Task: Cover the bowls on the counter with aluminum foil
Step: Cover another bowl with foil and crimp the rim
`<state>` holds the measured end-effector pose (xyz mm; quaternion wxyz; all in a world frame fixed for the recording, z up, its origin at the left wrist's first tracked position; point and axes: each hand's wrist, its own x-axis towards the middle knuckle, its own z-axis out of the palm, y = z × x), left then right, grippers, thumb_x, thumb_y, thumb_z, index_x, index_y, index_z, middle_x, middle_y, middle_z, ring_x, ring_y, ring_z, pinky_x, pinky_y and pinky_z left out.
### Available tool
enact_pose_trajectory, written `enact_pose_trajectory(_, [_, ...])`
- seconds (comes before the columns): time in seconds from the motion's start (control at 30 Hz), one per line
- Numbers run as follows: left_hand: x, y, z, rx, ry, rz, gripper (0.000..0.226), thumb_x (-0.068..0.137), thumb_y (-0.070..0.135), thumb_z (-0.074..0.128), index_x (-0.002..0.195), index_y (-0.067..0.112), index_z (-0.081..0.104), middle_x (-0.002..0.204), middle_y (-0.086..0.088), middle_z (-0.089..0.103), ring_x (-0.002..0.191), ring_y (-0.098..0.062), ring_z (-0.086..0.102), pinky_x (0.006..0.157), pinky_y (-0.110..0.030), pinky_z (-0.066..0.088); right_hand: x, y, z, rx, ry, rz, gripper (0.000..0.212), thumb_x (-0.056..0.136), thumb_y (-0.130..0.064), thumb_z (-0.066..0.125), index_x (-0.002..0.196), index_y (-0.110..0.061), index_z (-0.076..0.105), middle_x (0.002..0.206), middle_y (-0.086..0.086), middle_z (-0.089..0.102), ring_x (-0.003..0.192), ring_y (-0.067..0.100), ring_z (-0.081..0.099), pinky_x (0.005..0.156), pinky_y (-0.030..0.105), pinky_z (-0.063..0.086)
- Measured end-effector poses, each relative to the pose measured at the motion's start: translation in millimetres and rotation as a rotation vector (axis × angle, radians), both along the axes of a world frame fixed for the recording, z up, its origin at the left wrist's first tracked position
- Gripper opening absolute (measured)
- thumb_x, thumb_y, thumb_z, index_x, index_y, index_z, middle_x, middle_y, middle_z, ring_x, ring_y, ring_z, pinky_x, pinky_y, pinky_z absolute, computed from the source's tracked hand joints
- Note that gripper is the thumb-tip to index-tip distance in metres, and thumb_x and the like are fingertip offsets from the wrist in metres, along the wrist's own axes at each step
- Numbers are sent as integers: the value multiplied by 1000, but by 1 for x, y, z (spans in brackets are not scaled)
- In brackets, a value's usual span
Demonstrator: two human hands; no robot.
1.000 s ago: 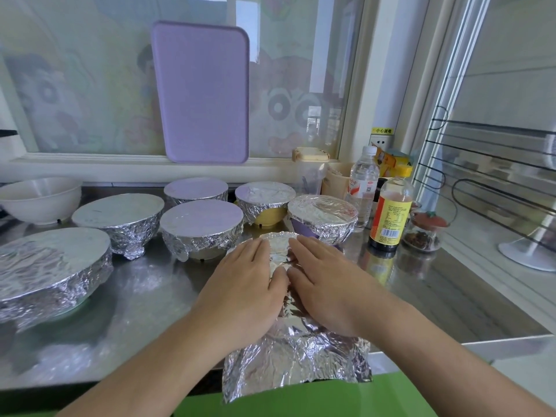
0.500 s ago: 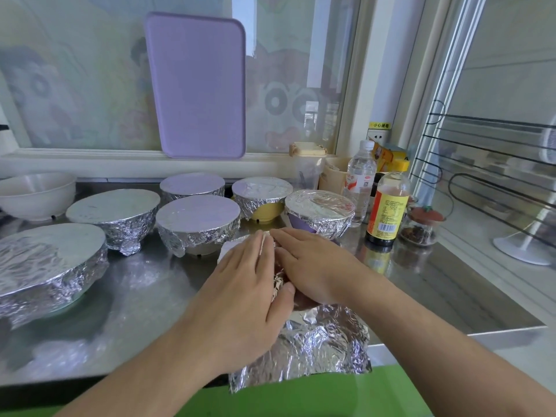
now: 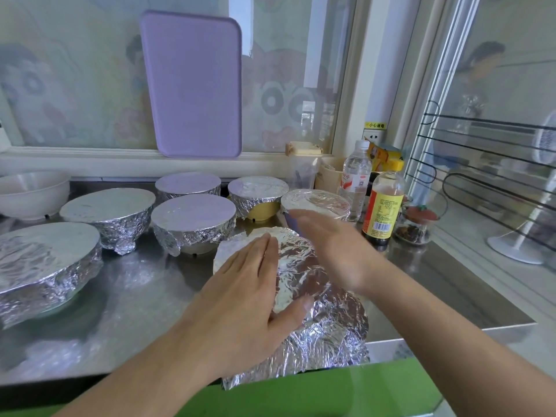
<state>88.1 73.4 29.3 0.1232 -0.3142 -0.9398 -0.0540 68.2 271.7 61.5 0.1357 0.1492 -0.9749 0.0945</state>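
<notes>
Since the earlier frames, the right hand [image 3: 334, 248] has been lifted off the crumpled sheet of aluminium foil [image 3: 304, 299] and is seen blurred just above it, fingers straight and together, nothing held; the left hand [image 3: 243, 299] has stayed flat on the foil, fingers straight and pressed down on its left half, thumb laid along the near side. The foil is draped over a bowl at the front edge of the steel counter [image 3: 144, 299], and the bowl beneath is hidden entirely. Six further foil-covered bowls are counted: a large shallow one [image 3: 45, 266] at the left edge, a footed one [image 3: 111, 218] behind it, a middle one [image 3: 194, 224], a small one at the back [image 3: 188, 188], a yellow bowl [image 3: 258, 197] whose lower wall shows below its foil, and a purple-sided bowl [image 3: 316, 203] just beyond the right hand. What they contain cannot be told. One uncovered white bowl [image 3: 33, 194] stands at the far left; its inside appears bare. Two bottles are seen at the right: a clear plastic water bottle [image 3: 356, 179] and a yellow-labelled bottle with dark liquid at its base [image 3: 383, 212]. Beside them stands one small glass jar [image 3: 416, 224] with dark contents. One lilac rectangular board [image 3: 192, 85] is leaned upright against the window.
</notes>
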Motion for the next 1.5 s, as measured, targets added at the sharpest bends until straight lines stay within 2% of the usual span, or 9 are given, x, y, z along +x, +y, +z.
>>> enact_pose_trajectory(0.17, [-4,-1,0,117,-63,-58,91,98,70,24,167,21,-8,174,11,-12,151,10,-18,105,-4,-22,-2,-25,-37,1,-90,34,38,97,-16,41,104,11,67,110,31,66,108,52,61,93,58,53])
enact_pose_trajectory(0.27, [-5,-4,3,386,-256,-75,73,106,45,33,167,31,-5,168,29,-7,131,35,-22,103,7,-10,-6,-24,-42,0,-43,-16,65,99,-39,20,130,1,62,143,23,55,139,44,45,114,58,40])
enact_pose_trajectory(0.37, [-20,1,-7,500,-98,-35,66,101,43,29,164,20,27,170,6,24,154,-2,18,125,-24,21,0,-29,-38,-83,-16,-115,94,84,-60,2,161,-19,39,168,1,35,156,22,28,128,42,24])
enact_pose_trajectory(0.5, [-45,13,-7,270,-24,41,30,84,3,67,112,-5,58,108,-32,59,100,-50,62,78,-56,58,0,-30,-37,-41,-44,-109,95,82,-55,0,163,-19,34,171,0,29,159,20,23,130,40,21])
enact_pose_trajectory(0.73, [-49,15,-8,-106,248,-1,48,90,16,19,124,-1,47,105,-27,54,99,-47,57,78,-53,55,26,-30,-48,-28,94,-57,61,106,-42,22,158,-15,38,165,2,39,159,20,22,129,39,20])
enact_pose_trajectory(0.9, [-56,13,-12,-8,166,53,34,77,3,72,105,4,53,80,-18,56,72,-40,60,54,-49,57,30,-31,-43,-43,-6,-83,71,104,-48,21,169,-20,14,177,-1,11,163,12,-2,132,35,7])
enact_pose_trajectory(1.17, [-53,13,-14,104,186,16,20,96,13,51,114,4,50,98,-17,58,91,-38,57,71,-51,55,-10,-24,-27,137,-63,47,71,102,-43,8,164,-17,32,170,-2,31,159,21,21,128,45,21])
enact_pose_trajectory(1.33, [-19,23,-12,131,148,43,107,91,48,-36,149,7,44,145,-12,43,137,-27,36,118,-37,30,-11,-18,-28,242,-29,145,76,94,-51,15,156,-22,46,161,-4,41,152,22,34,126,43,27])
enact_pose_trajectory(1.5, [-10,22,-15,171,45,81,105,91,65,-29,164,8,21,169,-10,24,157,-20,15,128,-35,15,-16,-12,-33,100,-93,119,65,104,-50,16,148,-18,51,152,1,49,146,23,39,116,46,36])
